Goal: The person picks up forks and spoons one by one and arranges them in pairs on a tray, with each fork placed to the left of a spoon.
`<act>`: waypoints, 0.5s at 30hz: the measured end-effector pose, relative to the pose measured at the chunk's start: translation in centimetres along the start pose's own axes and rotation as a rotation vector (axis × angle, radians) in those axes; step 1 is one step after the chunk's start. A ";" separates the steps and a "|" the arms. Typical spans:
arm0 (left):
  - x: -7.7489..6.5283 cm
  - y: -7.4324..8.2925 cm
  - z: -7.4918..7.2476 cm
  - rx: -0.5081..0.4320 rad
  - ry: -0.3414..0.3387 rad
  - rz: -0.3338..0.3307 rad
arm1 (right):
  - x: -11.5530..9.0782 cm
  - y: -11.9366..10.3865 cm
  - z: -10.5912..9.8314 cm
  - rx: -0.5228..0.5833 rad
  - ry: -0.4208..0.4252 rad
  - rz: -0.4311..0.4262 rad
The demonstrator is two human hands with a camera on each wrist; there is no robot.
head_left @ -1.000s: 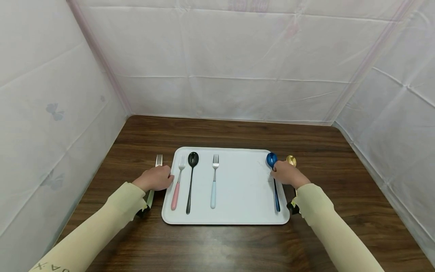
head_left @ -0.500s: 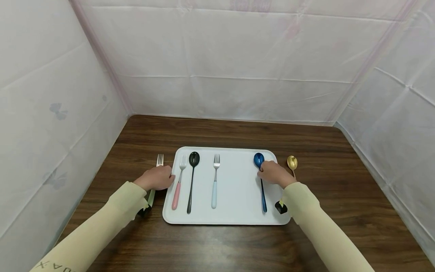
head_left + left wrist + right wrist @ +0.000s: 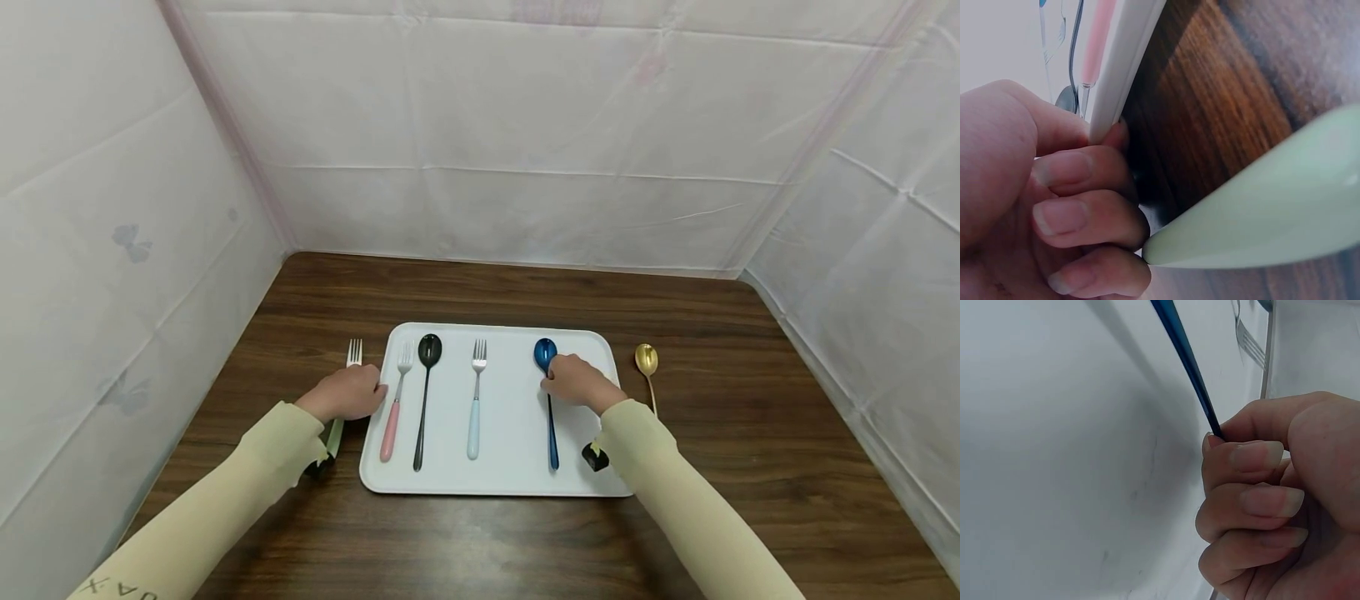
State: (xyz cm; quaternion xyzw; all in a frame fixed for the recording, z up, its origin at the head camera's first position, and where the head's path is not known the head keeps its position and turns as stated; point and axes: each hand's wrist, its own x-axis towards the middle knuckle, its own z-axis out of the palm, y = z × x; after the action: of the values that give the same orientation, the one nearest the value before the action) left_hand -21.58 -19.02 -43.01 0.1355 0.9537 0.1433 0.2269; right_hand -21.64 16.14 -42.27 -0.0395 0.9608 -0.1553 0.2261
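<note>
Over the right half of the white tray (image 3: pixel 510 482), my right hand (image 3: pixel 579 382) pinches the blue spoon (image 3: pixel 552 433) by its neck between thumb and forefinger, the other fingers curled. My left hand (image 3: pixel 347 393) grips the tray's left rim (image 3: pixel 1124 56) with thumb and forefinger. Beneath that hand lies a fork with a pale green handle (image 3: pixel 1260 206), outside the tray; its tines (image 3: pixel 355 350) show beyond the knuckles. On the tray lie a pink-handled fork (image 3: pixel 389 432), a black spoon (image 3: pixel 430 350) and a light blue-handled fork (image 3: pixel 473 429), side by side.
A gold spoon (image 3: pixel 647 360) lies on the dark wooden table (image 3: pixel 480 542) right of the tray, its lower handle hidden by my right sleeve. White cloth walls (image 3: pixel 480 133) close in the back and both sides of the table.
My right hand has carried the blue spoon left, from the tray's right edge towards the light blue-handled fork. More of the gold spoon now shows. My left hand stays on the rim.
</note>
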 end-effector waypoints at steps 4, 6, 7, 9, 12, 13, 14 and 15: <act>0.0 -0.1 0.1 -0.002 0.004 -0.003 | 0.5 -0.7 0.2 0.015 -0.014 0.008; 0.0 -0.1 0.2 -0.005 0.007 -0.005 | 0.6 -1.1 0.4 0.022 -0.016 0.010; 0.0 -0.2 0.2 -0.006 0.009 -0.008 | 0.7 -1.3 0.5 0.023 -0.016 0.005; 0.0 -0.1 0.2 -0.007 0.010 -0.012 | 0.7 -1.7 0.6 0.024 -0.012 -0.003; 0.0 -0.1 0.2 -0.005 0.013 -0.018 | 0.9 -2.4 0.7 0.028 -0.013 -0.014; 0.0 -0.1 0.2 -0.004 0.013 -0.019 | 0.9 -2.7 0.7 0.027 -0.015 -0.018; 0.0 -0.1 0.2 -0.004 0.012 -0.020 | 0.9 -2.9 0.8 0.030 -0.019 -0.018; 0.0 -0.1 0.2 -0.003 0.013 -0.020 | 0.9 -3.1 0.8 0.030 -0.023 -0.018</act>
State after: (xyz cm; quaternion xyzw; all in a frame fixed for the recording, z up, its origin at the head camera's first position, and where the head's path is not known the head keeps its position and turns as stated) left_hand -21.50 -19.07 -43.19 0.1249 0.9563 0.1433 0.2223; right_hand -22.10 12.80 -42.38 -0.0467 0.9553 -0.1713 0.2365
